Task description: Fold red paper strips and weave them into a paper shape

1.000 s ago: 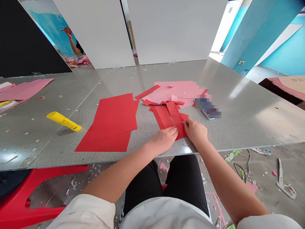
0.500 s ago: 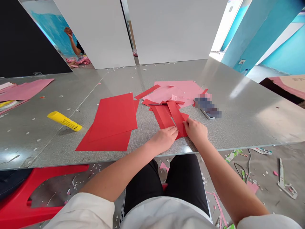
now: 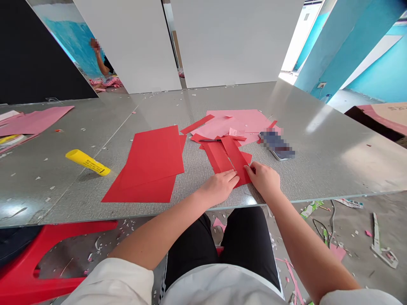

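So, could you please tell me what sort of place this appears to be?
Probably an informal papercraft workspace: red paper strips and larger red sheets lie on the table, and pink scraps litter the floor.

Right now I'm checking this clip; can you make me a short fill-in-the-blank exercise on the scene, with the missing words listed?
1. The tube to the left of the large sheets is coloured ____.
2. The paper strips under the left hand are coloured ____.
3. Seen from the person's side, the phone lies nearer the ____ hand.

Missing words: yellow; red; right.
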Tool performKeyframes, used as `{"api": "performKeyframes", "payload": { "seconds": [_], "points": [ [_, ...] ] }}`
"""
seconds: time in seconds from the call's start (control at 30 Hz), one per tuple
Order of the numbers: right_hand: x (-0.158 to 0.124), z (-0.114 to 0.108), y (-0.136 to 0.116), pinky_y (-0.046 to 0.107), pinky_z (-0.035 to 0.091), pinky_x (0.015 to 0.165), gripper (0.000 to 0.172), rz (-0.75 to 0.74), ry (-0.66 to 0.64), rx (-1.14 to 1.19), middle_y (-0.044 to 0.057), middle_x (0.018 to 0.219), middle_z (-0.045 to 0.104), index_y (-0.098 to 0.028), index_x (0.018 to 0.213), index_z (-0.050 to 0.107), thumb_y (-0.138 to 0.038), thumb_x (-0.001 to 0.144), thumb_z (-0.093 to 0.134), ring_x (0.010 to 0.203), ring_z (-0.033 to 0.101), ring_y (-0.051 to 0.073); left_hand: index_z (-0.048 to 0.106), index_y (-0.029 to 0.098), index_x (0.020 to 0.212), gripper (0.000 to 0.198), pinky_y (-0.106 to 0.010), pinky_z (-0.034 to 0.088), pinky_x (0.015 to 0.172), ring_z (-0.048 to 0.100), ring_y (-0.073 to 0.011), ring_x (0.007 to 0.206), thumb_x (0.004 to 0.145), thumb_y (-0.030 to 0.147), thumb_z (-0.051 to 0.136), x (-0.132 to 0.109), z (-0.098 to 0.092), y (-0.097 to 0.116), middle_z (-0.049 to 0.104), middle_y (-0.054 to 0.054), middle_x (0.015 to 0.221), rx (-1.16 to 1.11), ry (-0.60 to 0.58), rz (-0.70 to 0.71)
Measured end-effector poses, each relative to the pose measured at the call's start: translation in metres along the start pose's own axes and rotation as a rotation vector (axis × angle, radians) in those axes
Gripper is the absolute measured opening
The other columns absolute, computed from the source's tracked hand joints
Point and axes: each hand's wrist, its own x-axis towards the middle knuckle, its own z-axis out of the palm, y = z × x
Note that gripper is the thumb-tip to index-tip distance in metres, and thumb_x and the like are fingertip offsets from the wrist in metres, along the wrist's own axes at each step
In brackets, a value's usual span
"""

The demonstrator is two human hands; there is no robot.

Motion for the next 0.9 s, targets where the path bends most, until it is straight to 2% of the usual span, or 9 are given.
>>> {"api": "performKeyframes", "payload": {
  "seconds": [0.53, 0.9],
  "points": [
    [-0.0017, -0.0039, -0.0021, 0.025, 0.021, 0.049, 0.032, -0.009, -0.015, -0.051, 0.005, 0.075, 0.064, -0.020, 0.077, 0.060, -0.038, 0.088, 0.037, 0.060, 0.054, 0.013, 0.053, 0.008, 0.111, 0.031, -0.032, 0.040, 0.100, 0.048, -0.0199, 0.119, 0.087, 0.007, 0.034, 0.0046, -0.0038, -0.0001, 0.057, -0.012, 0.119, 0.002, -0.062, 0.029],
    [-0.0001, -0.0005, 0.0029, 0.024, 0.020, 0.048, 0.033, -0.013, 0.001, 0.015, 0.003, 0.073, 0.064, -0.020, 0.074, 0.058, -0.042, 0.087, 0.037, 0.060, 0.054, 0.013, 0.052, 0.007, 0.114, 0.033, -0.032, 0.039, 0.102, 0.047, -0.0204, 0.120, 0.087, 0.007, 0.033, -0.0005, 0.0034, -0.0009, 0.057, -0.011, 0.120, -0.021, 0.003, 0.023]
  ]
}}
